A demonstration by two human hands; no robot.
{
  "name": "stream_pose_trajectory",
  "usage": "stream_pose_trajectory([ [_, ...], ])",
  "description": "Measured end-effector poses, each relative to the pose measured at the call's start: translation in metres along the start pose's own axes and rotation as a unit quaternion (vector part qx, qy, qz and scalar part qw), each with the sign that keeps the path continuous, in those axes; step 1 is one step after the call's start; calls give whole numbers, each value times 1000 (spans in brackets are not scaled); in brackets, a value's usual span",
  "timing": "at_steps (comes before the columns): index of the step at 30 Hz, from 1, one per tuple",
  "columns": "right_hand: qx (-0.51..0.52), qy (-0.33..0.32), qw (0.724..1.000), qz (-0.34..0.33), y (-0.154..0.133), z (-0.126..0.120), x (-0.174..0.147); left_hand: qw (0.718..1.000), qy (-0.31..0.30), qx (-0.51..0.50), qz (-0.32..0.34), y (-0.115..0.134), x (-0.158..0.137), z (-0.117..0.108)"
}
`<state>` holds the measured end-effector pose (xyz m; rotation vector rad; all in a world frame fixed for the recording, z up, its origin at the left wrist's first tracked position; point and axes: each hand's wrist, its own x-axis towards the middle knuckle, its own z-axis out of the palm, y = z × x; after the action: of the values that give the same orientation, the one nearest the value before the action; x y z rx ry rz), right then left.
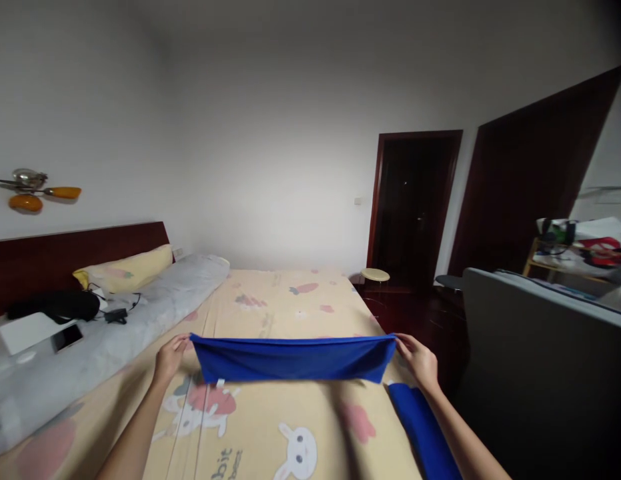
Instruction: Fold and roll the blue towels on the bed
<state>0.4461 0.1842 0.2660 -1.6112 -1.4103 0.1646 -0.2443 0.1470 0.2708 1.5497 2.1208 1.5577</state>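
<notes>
You've got the blue cloth point(292, 359) stretched taut between both hands, lifted just above the bed sheet point(270, 427) — left hand point(170, 357) pinched shut on its left top corner, right hand point(419, 360) pinched shut on the right one, fingers closed tight w/ only fabric between them. Risk no. 1, as I read it: the grips sit at the very corners, so a small slip on either side drops that end and the fold goes crooked. Risk no. 2: a long blue part point(424, 432) trails off below the cloth's right corner, toward you and close to the bed's edge (can't tell if it's the same piece or a separate one); its weight could drag that corner down or pull things off the mattress. A small white tag pokes out under the cloth's lower left edge — may snag or end up showing. Around the cloth: a grey bolster point(110, 333) well left of it, w/ a phone point(66, 337), white tablet point(26, 331) and black bag point(55, 305) further left by the headboard; a yellow pillow point(127, 267) behind those. Beyond the cloth, a round stool point(375, 275) near the dark doorway point(415, 207). Right of the cloth, a grey panel point(535, 360) stands close, crowding your right elbow.
</notes>
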Motion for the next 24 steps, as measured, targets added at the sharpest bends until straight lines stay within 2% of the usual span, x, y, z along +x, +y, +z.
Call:
stream_pose_trajectory([
  [3,5,3,1000,-2,13,3,-11,998,-11,-51,-35,-9,-13,-3],
  [7,-26,-25,999,23,42,16,-57,984,-43,-99,-141,-38,-64,7],
  [13,-91,-121,987,52,86,42,-153,940,-119,-127,-294,-85,-170,29],
  [17,-130,-182,974,42,113,51,-199,892,-112,-205,-386,-125,-217,28],
  [18,-145,-188,971,38,119,51,-207,890,-104,-206,-394,-134,-223,26],
  [20,-169,-192,966,27,129,50,-219,903,-89,-177,-382,-147,-231,20],
  [24,-208,-201,957,6,139,42,-239,927,-57,-97,-359,-159,-237,9],
])
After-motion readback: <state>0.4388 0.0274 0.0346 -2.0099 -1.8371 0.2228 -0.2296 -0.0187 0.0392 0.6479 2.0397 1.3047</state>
